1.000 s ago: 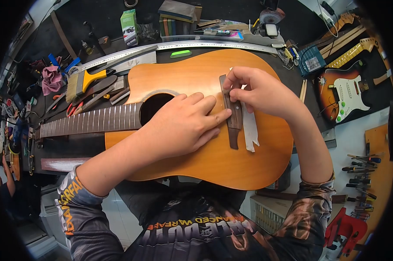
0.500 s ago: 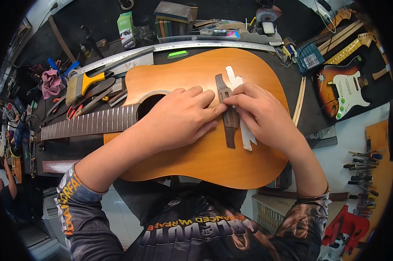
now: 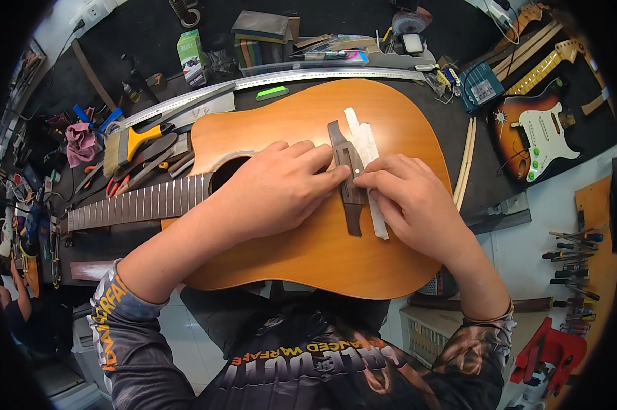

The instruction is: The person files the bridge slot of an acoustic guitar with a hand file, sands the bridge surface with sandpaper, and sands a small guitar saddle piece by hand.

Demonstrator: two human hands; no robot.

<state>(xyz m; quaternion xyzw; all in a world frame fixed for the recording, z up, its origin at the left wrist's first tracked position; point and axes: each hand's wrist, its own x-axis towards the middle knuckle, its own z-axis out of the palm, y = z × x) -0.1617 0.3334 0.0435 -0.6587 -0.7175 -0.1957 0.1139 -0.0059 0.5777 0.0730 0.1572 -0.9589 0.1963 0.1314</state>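
An acoustic guitar body (image 3: 267, 270) lies face up across my lap and the bench edge, its fretted neck (image 3: 137, 202) pointing left. On its top sits a dark wooden bridge (image 3: 353, 196) with a slot and a small white dot. White tape strips (image 3: 365, 145) lie along the bridge's right side. My left hand (image 3: 288, 188) rests over the top beside the soundhole, its index fingertip touching the bridge. My right hand (image 3: 407, 198) is closed in a pinch at the bridge's right edge, over the tape; anything between its fingertips is too small to make out.
A long metal ruler (image 3: 322, 73) curves behind the guitar, with a green marker (image 3: 272, 93) near it. A brush (image 3: 127, 147) and hand tools lie at left. Two thin sticks (image 3: 465, 162) and a sunburst electric guitar (image 3: 544, 133) are at right. Another person (image 3: 23, 301) is at far left.
My right hand has come down from the bridge's upper part to its middle, exposing more tape. My left index finger has moved up along the bridge. The view has shifted slightly.
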